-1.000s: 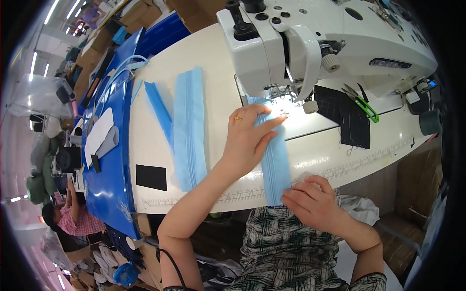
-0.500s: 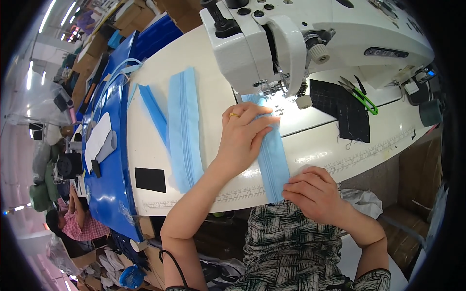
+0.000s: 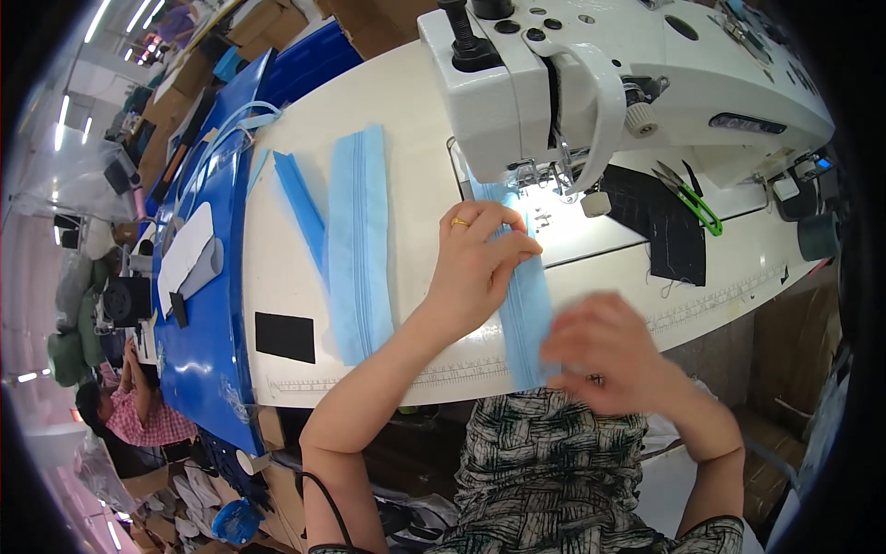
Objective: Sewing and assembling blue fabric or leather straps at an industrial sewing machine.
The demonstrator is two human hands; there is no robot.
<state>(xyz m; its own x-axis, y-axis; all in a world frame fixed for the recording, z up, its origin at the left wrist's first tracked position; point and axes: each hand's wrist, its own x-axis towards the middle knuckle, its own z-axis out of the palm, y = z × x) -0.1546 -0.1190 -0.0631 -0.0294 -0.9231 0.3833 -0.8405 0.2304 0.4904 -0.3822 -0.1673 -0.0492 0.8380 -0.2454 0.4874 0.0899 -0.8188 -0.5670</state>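
Note:
A light blue zipper strip [image 3: 524,319] runs from under the needle area of a white sewing machine [image 3: 498,102] toward the table's near edge. My left hand [image 3: 475,263], a ring on one finger, rests on this strip just before the presser foot [image 3: 540,175], its fingertips pinched together on the fabric. Close to the strip's near end is my right hand [image 3: 604,355], blurred by motion, so whether it grips the fabric is unclear. To the left lies a second light blue zipper strip [image 3: 360,245], partly over a narrower, deeper blue strip [image 3: 300,198].
Green-handled snips [image 3: 697,208] lie on black fabric [image 3: 678,245] right of the needle. A black rectangle [image 3: 284,338] sits at the table's left front. A printed ruler [image 3: 452,376] follows the front edge. Beyond the blue surface [image 3: 208,360] at left, a person in a checked shirt [image 3: 148,420] sits.
My right hand has shifted slightly and is now blurred near the strip's end. My left fingers have bunched closer together on the strip. The whole view has shifted a little.

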